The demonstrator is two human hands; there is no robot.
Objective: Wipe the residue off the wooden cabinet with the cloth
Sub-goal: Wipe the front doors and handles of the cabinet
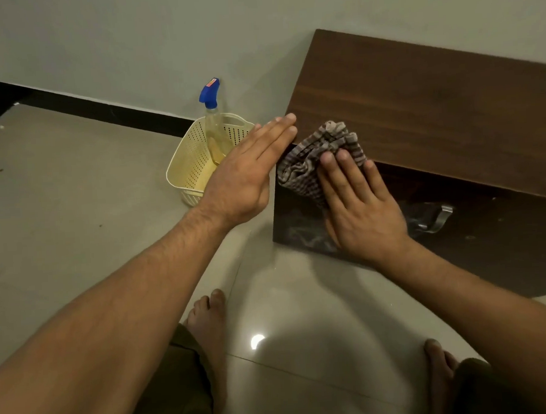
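Cloth (310, 160) under right hand (360, 215), on cabinet (418, 104) front.

Single head-worn wide-angle view, looked forward and steeply down from above the person's own forearms. Sat close: left hand (244, 173) and right hand (357, 202) filled mid-frame at the cabinet (418, 104) corner. Floor (75, 201) and bare feet ran along the bottom edge, wall (130, 40) across the top. No second view.
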